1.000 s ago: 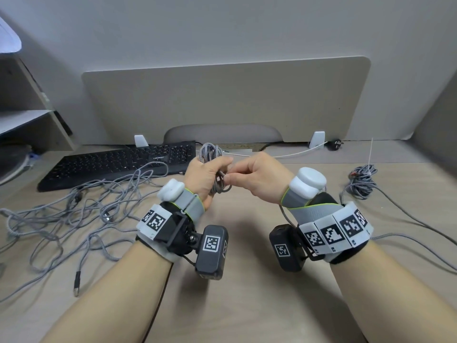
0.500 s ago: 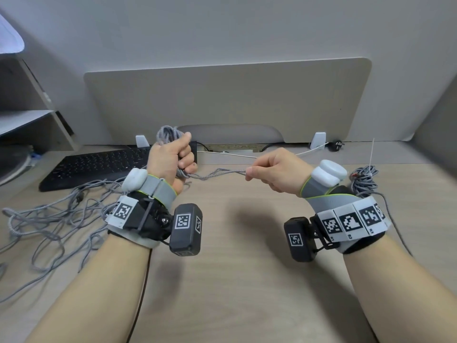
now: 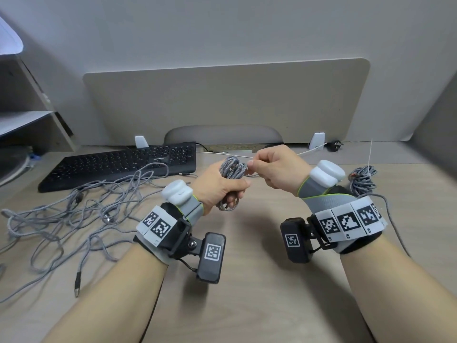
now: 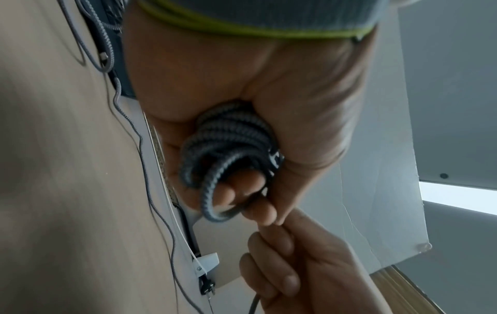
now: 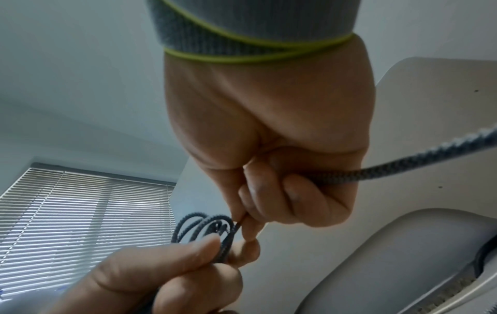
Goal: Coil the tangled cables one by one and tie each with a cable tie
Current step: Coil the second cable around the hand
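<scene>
My left hand (image 3: 222,189) grips a coil of grey braided cable (image 3: 232,167), its loops sticking out above and below the fist (image 4: 231,148). My right hand (image 3: 269,167) pinches the free run of the same cable (image 5: 403,167) right at the top of the coil, fingers curled round it (image 5: 271,204). Both hands hover above the middle of the desk. A coiled grey cable (image 3: 363,179) with a thin white cable tie (image 3: 370,154) sticking up lies at the right. A tangle of grey cables (image 3: 81,209) sprawls on the left.
A black keyboard (image 3: 123,162) sits at the back left, partly under the tangle. A beige divider panel (image 3: 222,102) stands behind the desk (image 3: 247,293), shelves (image 3: 24,120) at far left. A cable trails off to the right (image 3: 393,219).
My hands were apart with a stretch of cable taut between them; now the right hand has come back to the coil in the left hand, laying another loop on it.
</scene>
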### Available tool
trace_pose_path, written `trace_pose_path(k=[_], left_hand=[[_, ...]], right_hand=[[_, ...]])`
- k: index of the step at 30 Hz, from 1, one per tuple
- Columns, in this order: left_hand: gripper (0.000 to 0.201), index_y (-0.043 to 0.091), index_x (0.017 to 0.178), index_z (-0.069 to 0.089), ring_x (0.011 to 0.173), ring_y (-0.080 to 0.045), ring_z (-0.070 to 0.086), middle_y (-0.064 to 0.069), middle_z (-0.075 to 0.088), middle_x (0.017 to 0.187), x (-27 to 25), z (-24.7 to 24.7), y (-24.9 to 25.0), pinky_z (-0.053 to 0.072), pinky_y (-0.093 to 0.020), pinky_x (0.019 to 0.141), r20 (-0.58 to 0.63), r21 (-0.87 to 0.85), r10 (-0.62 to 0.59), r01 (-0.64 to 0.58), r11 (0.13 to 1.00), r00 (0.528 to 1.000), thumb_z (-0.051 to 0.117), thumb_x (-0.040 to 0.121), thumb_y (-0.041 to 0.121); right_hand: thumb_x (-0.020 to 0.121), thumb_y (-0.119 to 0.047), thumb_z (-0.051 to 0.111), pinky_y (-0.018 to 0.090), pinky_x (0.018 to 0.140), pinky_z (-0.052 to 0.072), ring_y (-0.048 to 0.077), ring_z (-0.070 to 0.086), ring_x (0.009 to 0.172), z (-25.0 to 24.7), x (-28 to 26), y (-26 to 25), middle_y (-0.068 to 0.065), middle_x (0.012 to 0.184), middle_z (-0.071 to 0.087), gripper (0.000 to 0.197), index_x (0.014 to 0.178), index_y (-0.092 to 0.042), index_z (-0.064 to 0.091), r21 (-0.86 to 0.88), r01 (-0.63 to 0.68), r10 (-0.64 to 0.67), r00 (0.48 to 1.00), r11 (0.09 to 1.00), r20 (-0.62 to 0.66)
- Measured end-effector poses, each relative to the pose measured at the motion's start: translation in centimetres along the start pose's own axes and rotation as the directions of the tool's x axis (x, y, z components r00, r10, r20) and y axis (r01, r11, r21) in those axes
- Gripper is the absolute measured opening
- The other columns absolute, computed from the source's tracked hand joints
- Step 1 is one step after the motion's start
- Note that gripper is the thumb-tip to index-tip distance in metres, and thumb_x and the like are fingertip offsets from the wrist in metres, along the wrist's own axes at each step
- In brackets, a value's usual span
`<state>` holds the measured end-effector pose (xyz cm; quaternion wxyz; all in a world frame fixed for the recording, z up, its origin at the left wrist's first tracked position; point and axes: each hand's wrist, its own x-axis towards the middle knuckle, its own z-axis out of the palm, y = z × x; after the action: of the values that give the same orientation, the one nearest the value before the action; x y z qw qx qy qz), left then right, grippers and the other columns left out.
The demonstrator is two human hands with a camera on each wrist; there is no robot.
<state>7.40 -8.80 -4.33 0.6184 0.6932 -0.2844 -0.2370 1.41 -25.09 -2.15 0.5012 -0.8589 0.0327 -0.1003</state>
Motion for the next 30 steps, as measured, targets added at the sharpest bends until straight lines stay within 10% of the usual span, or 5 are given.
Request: trace_pose_path(k=[7,16,26,30], left_hand=[[0.025,0.012,0.071,0.055,0.042,-0.016,0.049,0.001,0.052,0.048,0.3,-1.5,-0.1,0.035,-0.022,0.046,-0.095,0.090,0.048,-0.040,0.995,0.994,0.068,0.085,-0.003],[0.044,0.023,0.065,0.031,0.039,-0.007,0.021,0.009,0.028,0.046,1.4,-4.3,-0.3,0.021,-0.017,0.039,-0.416,-0.344,-0.038,-0.118,0.932,0.908,0.060,0.094,0.006],[0.044,0.023,0.073,0.042,0.046,-0.014,0.042,0.001,0.037,0.055,1.2,-0.6,-0.6,0.042,-0.026,0.049,-0.226,-0.352,-0.074,-0.011,0.936,0.971,0.068,0.076,0.058],[0.045,0.021,0.071,0.044,0.044,-0.015,0.044,-0.002,0.041,0.057,1.2,-0.2,-0.9,0.039,-0.025,0.049,-0.262,-0.358,-0.078,-0.022,0.934,0.962,0.075,0.075,0.054]], right_hand=[[0.097,-0.025,0.057,0.020,0.043,0.029,0.012,0.031,0.041,0.0,-0.2,-0.3,-0.007,0.048,0.038,0.030,0.070,-0.012,0.065,0.038,-0.008,0.007,1.000,0.999,0.030],[0.098,-0.018,0.051,0.023,0.044,0.022,0.017,0.026,0.047,-0.3,-0.4,-0.4,0.002,0.056,0.036,0.027,0.077,-0.009,0.065,0.099,-0.036,0.034,0.999,0.994,0.020],[0.097,-0.018,0.055,0.021,0.043,0.025,0.013,0.026,0.043,0.3,-0.8,-1.1,-0.009,0.050,0.037,0.024,0.080,-0.009,0.070,0.083,0.039,-0.045,0.997,0.996,0.069],[0.097,-0.013,0.056,0.015,0.042,0.027,0.005,0.028,0.039,1.6,-1.5,-2.0,-0.012,0.044,0.042,0.024,0.080,-0.009,0.073,-0.015,0.130,-0.126,0.980,0.991,0.155]])
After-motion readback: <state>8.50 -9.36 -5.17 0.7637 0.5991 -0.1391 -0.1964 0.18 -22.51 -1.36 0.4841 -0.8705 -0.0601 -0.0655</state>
